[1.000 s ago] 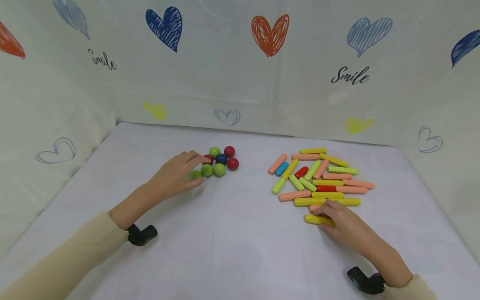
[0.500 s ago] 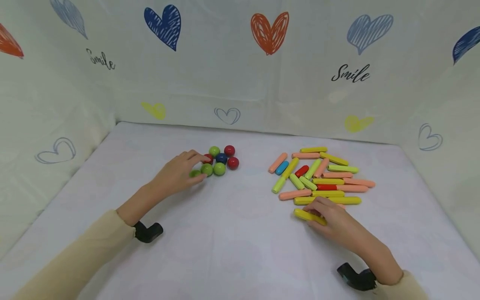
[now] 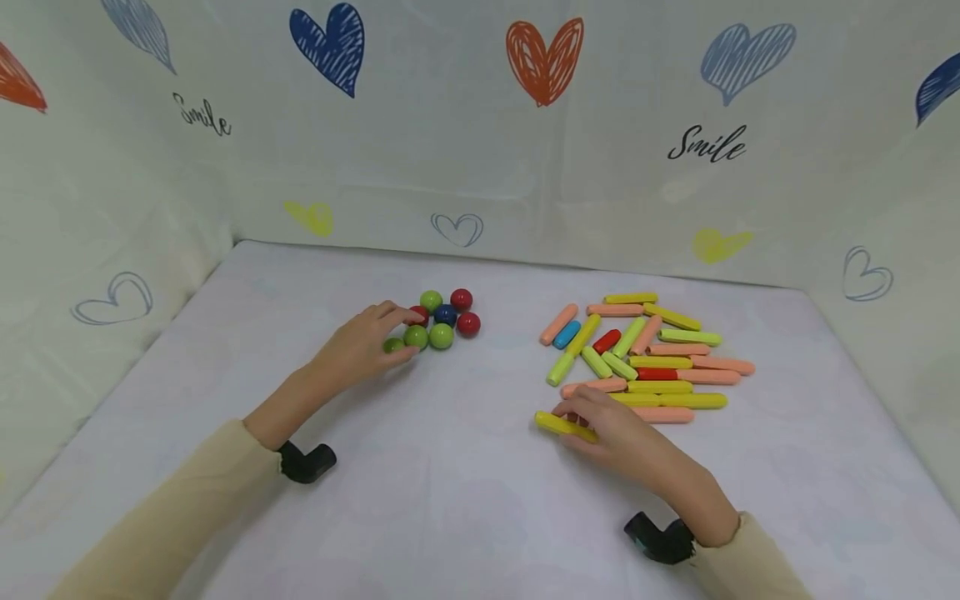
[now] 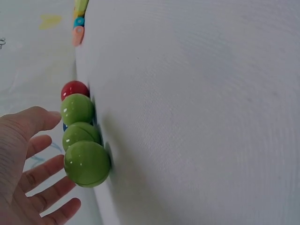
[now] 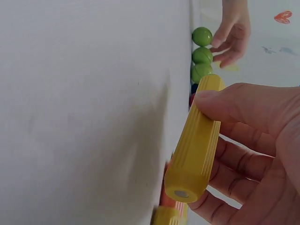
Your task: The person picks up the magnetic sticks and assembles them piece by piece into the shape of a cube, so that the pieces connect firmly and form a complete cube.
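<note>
My right hand [image 3: 615,429] pinches a yellow ridged stick [image 3: 551,422] between thumb and fingers, left of the stick pile's near edge. Close up in the right wrist view, the yellow stick [image 5: 194,145] has a small metallic dot in its near end and is raised off the cloth. On the left, my left hand [image 3: 362,346] hovers beside a cluster of glossy balls, its fingers loosely bent and spread. Green balls [image 3: 441,336], red balls [image 3: 468,324] and a blue ball [image 3: 446,314] make up the cluster. In the left wrist view the thumb and fingers stand apart beside a green ball [image 4: 86,164].
Several sticks lie on the right side of the white cloth [image 3: 465,500]: yellow sticks [image 3: 693,401], salmon sticks [image 3: 716,364], lime sticks [image 3: 690,337], a short blue stick [image 3: 567,334] and red ones [image 3: 607,341]. A curtain printed with hearts [image 3: 545,62] rises behind.
My right hand has carried the yellow stick left from the pile's near edge, uncovering a salmon stick there. My left hand has hardly moved beside the balls.
</note>
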`<control>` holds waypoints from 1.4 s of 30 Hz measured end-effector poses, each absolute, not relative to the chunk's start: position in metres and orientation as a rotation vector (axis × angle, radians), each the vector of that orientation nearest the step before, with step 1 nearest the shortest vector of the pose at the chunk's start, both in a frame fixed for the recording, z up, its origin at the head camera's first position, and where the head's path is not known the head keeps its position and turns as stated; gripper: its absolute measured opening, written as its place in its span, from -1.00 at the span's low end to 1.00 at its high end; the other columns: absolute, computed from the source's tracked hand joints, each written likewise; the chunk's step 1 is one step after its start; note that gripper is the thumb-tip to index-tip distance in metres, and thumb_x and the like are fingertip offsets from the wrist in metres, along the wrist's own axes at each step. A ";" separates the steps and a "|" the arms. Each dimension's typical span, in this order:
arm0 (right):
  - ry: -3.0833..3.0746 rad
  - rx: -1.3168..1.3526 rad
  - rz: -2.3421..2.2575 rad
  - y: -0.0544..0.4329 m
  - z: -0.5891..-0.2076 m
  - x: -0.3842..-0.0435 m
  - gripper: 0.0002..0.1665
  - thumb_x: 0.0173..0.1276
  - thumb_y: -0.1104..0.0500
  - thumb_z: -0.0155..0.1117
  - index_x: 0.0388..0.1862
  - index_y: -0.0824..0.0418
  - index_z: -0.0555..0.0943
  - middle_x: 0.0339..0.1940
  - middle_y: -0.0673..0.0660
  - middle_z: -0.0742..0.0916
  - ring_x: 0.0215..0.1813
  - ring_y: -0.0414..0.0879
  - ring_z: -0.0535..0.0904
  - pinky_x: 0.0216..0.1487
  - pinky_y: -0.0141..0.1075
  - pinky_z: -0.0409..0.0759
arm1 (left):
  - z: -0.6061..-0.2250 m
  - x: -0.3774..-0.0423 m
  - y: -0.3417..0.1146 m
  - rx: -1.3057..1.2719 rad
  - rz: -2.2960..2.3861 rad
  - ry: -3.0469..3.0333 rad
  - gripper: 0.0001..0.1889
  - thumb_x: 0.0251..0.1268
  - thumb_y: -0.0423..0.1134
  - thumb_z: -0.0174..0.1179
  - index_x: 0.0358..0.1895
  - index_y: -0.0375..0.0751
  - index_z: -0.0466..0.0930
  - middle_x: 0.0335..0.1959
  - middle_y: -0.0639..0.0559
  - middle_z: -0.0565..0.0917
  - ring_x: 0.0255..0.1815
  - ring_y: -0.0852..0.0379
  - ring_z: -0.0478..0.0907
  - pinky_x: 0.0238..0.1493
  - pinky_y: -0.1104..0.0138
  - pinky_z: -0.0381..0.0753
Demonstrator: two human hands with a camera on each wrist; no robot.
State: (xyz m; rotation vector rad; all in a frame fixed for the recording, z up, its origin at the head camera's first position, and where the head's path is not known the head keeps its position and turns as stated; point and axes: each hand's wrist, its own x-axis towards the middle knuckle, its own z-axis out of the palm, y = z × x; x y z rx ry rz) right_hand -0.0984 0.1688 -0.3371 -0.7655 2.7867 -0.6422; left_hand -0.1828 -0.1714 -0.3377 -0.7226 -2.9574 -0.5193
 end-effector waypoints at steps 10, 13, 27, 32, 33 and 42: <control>2.662 -0.800 -0.705 0.132 -0.350 -0.109 -0.70 0.23 0.13 0.30 -0.04 0.12 0.61 -0.22 -0.06 0.58 -0.22 -0.24 0.44 -0.10 -0.33 0.55 | -0.343 -0.184 -0.170 -0.700 -0.572 -2.969 -0.54 0.15 -0.12 0.28 0.13 -0.10 0.46 0.03 -0.15 0.50 0.07 -0.11 0.45 0.07 0.03 0.50; 2.623 -0.809 -0.726 0.125 -0.353 -0.112 -0.69 0.25 0.11 0.28 -0.02 0.10 0.61 -0.21 -0.06 0.58 -0.21 -0.25 0.43 -0.09 -0.33 0.55 | -0.344 -0.185 -0.169 -0.688 -0.609 -2.972 -0.54 0.14 -0.14 0.28 0.13 -0.11 0.47 0.02 -0.15 0.50 0.06 -0.09 0.45 0.06 0.05 0.51; 2.538 -0.825 -0.921 0.119 -0.360 -0.117 -0.69 0.21 0.11 0.32 -0.05 0.10 0.62 -0.32 -0.11 0.57 -0.27 -0.25 0.43 -0.22 -0.45 0.47 | -0.352 -0.192 -0.163 -0.534 -0.819 -3.040 -0.55 0.13 -0.18 0.29 0.12 -0.14 0.48 -0.08 -0.15 0.46 -0.04 -0.06 0.47 0.04 0.07 0.50; 2.517 -0.803 -0.961 0.119 -0.361 -0.117 -0.69 0.20 0.10 0.33 -0.05 0.07 0.62 -0.34 -0.12 0.55 -0.27 -0.24 0.43 -0.24 -0.45 0.46 | -0.354 -0.193 -0.163 -0.503 -0.845 -3.045 -0.56 0.14 -0.21 0.28 0.11 -0.17 0.49 -0.08 -0.18 0.47 -0.06 -0.07 0.47 0.03 0.05 0.49; 2.515 -0.795 -0.963 0.119 -0.361 -0.117 -0.69 0.20 0.10 0.33 -0.05 0.07 0.62 -0.34 -0.12 0.55 -0.27 -0.24 0.43 -0.24 -0.45 0.46 | -0.355 -0.193 -0.163 -0.503 -0.848 -3.046 -0.56 0.14 -0.22 0.28 0.11 -0.17 0.49 -0.07 -0.18 0.47 -0.06 -0.08 0.47 0.03 0.05 0.49; 2.509 -0.768 -0.969 0.120 -0.359 -0.115 -0.68 0.21 0.09 0.32 -0.03 0.05 0.61 -0.34 -0.11 0.54 -0.26 -0.23 0.42 -0.24 -0.45 0.46 | -0.354 -0.193 -0.161 -0.504 -0.874 -3.055 -0.56 0.16 -0.22 0.26 0.13 -0.19 0.47 -0.09 -0.19 0.48 -0.07 -0.07 0.47 0.00 0.08 0.50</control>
